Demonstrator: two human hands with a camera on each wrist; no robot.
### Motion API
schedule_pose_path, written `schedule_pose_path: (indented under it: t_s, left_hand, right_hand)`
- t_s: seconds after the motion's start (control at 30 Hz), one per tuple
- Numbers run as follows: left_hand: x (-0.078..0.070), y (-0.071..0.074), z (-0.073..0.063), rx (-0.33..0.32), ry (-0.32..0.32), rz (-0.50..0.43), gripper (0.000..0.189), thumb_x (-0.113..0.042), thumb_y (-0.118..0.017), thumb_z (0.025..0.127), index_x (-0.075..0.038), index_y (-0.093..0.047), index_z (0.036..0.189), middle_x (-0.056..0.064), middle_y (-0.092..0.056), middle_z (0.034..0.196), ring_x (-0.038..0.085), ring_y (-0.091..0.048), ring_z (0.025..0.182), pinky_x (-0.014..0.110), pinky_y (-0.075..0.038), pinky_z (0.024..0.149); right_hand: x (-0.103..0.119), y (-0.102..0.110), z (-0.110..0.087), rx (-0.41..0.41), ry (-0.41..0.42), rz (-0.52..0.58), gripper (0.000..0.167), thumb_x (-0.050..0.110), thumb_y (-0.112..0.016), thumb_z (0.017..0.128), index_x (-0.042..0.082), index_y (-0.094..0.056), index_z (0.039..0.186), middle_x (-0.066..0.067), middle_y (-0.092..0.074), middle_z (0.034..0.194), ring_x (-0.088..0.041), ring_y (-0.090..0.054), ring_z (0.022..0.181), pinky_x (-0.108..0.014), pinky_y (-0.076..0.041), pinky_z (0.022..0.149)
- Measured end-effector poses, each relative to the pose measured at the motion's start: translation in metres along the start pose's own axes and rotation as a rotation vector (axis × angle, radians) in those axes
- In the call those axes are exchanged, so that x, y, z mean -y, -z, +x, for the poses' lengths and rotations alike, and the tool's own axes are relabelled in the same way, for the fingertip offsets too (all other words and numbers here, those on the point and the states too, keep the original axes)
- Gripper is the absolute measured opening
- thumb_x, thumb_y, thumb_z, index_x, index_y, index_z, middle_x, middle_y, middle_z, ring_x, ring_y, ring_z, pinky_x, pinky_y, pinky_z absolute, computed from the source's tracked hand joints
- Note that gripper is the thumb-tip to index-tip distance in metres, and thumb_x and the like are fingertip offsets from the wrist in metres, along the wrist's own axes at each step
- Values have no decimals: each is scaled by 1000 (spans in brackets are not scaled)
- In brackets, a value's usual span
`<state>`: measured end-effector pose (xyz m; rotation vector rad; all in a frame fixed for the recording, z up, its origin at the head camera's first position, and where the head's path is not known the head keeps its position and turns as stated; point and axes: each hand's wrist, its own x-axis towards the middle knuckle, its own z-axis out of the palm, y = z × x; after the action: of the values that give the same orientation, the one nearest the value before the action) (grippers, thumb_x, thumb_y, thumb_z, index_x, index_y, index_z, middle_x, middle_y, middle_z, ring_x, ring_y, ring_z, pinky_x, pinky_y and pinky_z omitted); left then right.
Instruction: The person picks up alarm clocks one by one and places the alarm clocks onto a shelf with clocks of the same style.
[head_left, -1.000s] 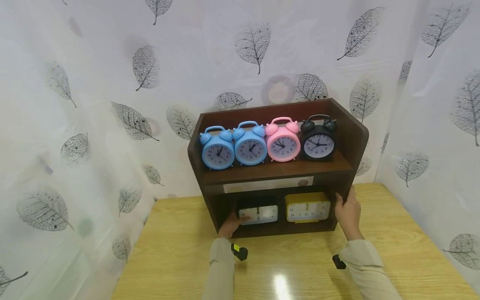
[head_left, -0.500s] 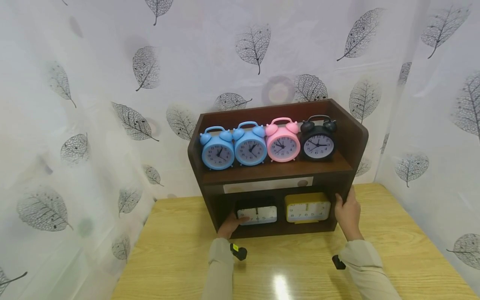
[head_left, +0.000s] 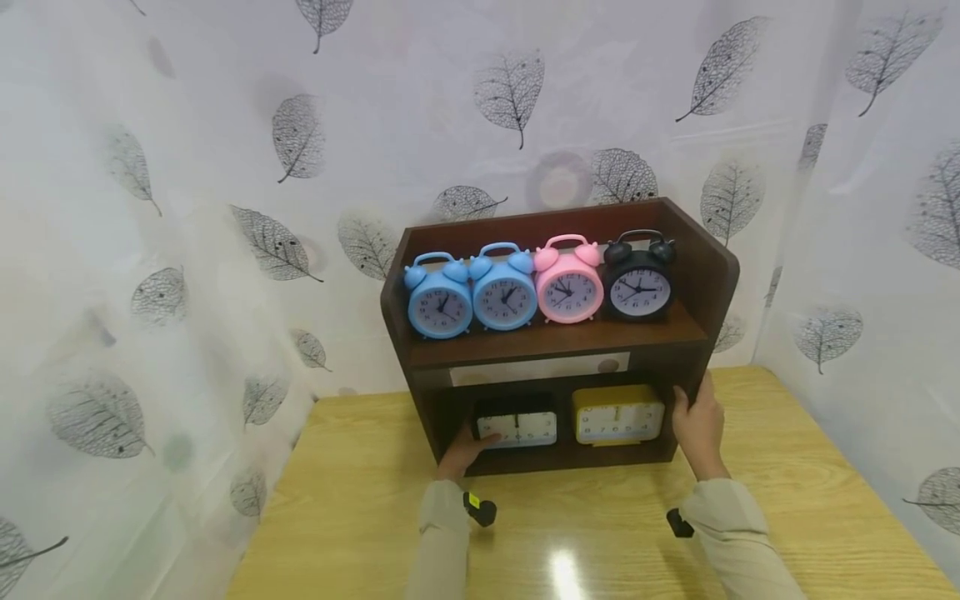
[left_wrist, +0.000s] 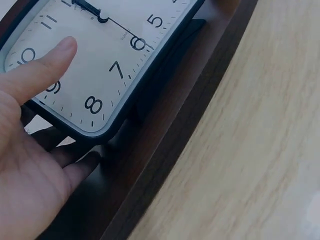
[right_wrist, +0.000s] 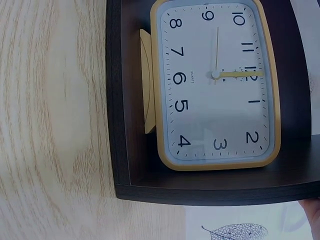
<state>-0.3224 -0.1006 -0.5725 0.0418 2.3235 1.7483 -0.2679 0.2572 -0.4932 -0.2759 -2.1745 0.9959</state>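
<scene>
My left hand (head_left: 459,454) grips the left end of a black rectangular table clock (head_left: 517,427) on the lower level of a dark brown shelf (head_left: 555,342). In the left wrist view, the thumb (left_wrist: 55,62) lies across the white face near the 9 and 10, while the fingers reach behind the black case. My right hand (head_left: 697,427) holds the shelf's right side panel, thumb on the inner side and fingers outside. Just inside that panel stands a yellow rectangular clock (head_left: 617,421). The right wrist view shows only a bit of the hand at its edge.
On the upper level stand two blue alarm clocks (head_left: 440,312), a pink alarm clock (head_left: 570,297) and a black alarm clock (head_left: 640,292) in a row. The shelf sits on a wood-grain table (head_left: 352,500). A leaf-patterned curtain (head_left: 420,100) hangs close behind and at both sides.
Both hands keep their places on the black clock and the shelf. The head view has shifted very slightly; otherwise things look the same.
</scene>
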Motion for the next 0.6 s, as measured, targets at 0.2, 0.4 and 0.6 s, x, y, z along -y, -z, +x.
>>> schedule_pose_path:
  t_s: [0.2, 0.4, 0.6]
  left_hand:
    - [-5, -10, -14, -123, -82, 137, 88, -33, -67, 86, -6, -13, 150, 27, -19, 153, 46, -22, 139, 60, -24, 110]
    - [-7, -19, -31, -250, -224, 288, 80, -22, -65, 86, -5, -19, 149, 24, -29, 150, 42, -30, 137, 56, -28, 110]
    - [-19, -22, -49, -343, -319, 495, 80, -23, -69, 83, -3, -24, 147, 24, -36, 146, 41, -40, 131, 53, -38, 104]
  right_hand:
    - [2, 1, 1, 18, 1, 23, 41, 0, -53, 90, -10, -40, 127, -44, -54, 106, -63, -50, 92, -66, -38, 77]
    - [3, 2, 1, 44, -18, 57, 44, 0, -52, 90, -10, -38, 130, -43, -52, 113, -62, -49, 99, -66, -38, 83]
    - [3, 6, -2, 95, -44, 71, 48, 3, -50, 92, -5, -34, 137, -39, -52, 119, -56, -51, 102, -60, -42, 83]
